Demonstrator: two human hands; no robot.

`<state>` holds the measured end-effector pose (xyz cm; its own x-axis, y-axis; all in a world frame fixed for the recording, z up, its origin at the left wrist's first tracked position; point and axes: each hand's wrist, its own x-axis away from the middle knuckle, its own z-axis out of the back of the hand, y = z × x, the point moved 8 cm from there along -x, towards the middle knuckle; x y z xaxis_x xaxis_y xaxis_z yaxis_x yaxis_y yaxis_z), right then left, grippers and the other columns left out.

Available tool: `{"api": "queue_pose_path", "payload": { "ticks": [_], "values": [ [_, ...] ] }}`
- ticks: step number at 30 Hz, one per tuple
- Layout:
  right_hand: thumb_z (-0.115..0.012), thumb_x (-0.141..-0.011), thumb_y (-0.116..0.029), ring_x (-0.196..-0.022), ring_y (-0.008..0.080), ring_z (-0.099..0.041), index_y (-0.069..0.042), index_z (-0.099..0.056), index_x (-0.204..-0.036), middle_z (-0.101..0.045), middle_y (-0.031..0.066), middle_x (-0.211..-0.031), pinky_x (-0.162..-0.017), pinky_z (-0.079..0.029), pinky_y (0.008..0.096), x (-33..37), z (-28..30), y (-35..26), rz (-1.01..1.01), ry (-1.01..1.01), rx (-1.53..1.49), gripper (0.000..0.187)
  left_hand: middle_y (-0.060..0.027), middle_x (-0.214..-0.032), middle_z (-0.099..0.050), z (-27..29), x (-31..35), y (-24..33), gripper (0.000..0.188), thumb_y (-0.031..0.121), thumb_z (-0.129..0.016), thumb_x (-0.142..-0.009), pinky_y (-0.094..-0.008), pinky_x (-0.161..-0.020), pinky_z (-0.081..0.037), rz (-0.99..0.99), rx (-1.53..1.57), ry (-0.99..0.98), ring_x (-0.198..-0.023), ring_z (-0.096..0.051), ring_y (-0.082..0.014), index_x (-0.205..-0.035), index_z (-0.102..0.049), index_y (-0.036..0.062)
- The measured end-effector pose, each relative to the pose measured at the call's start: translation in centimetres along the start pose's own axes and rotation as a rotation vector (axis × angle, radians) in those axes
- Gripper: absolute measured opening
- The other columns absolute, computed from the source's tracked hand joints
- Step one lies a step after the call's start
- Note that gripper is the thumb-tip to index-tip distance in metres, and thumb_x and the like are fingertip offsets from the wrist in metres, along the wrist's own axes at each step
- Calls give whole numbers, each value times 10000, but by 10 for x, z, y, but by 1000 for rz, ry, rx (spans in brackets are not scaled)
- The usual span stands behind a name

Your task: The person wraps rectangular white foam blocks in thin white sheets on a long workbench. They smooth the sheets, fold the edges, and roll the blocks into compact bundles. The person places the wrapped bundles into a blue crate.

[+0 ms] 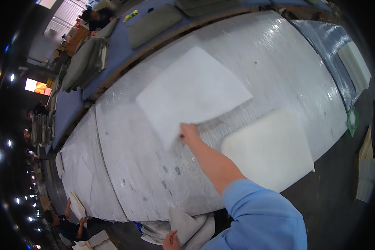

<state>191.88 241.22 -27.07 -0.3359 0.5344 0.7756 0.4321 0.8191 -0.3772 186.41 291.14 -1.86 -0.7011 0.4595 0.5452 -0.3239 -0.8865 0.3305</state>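
Observation:
My right hand [188,132] reaches over the plastic-wrapped table, its fingers closed on the near corner of a thin white sheet [193,87]. The sheet lies mostly flat, its held corner slightly blurred. Below, at the lower edge, my left hand [171,241] is closed on a grey fabric piece [187,227] that hangs folded by the table's near side. Right of my right forearm rests a cream-white padded sheet or stack [268,150] with rounded corners.
Clear film covers the white table [141,166]. Beyond it runs a blue table [125,58] with grey folded pieces [154,26]. A silvery wrapped stack [327,46] stands at the right. At lower left, a co-worker [66,225] holds a pale panel [78,206].

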Motion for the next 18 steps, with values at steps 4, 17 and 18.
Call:
{"api": "queue_pose_path", "payload": {
  "ticks": [4, 17, 18],
  "values": [
    [-776, -928, -218, -953, 259, -671, -57, -634, -1216, -690, 81, -1119, -753, -569, 452, 3, -92, -27, 40, -319, -164, 359, -238, -1243, -700, 5, -8, 5, 319, 201, -615, -1008, -483, -1082, -446, -25, -101, 211, -1213, -620, -428, -1268, -702, 37],
    [-633, -1038, -287, -921, 199, -692, -44, -681, -1280, -748, 79, -1071, -843, -556, 356, 204, 376, -307, 897, 546, 651, 346, -126, -1177, -689, -214, -129, 178, 538, 279, -752, -967, -335, -942, -516, -222, 297, -679, -1054, -659, -204, -1412, -604, 17],
    [-643, -1024, -380, -990, 235, -698, -48, -688, -1268, -753, 106, -1108, -906, -541, 380, 234, 420, -337, 947, 823, 835, 415, -132, -1206, -685, -233, -134, 183, 577, 302, -756, -967, -344, -963, -509, -143, 287, -766, -1071, -656, -211, -1435, -584, 12]
  ]
}}
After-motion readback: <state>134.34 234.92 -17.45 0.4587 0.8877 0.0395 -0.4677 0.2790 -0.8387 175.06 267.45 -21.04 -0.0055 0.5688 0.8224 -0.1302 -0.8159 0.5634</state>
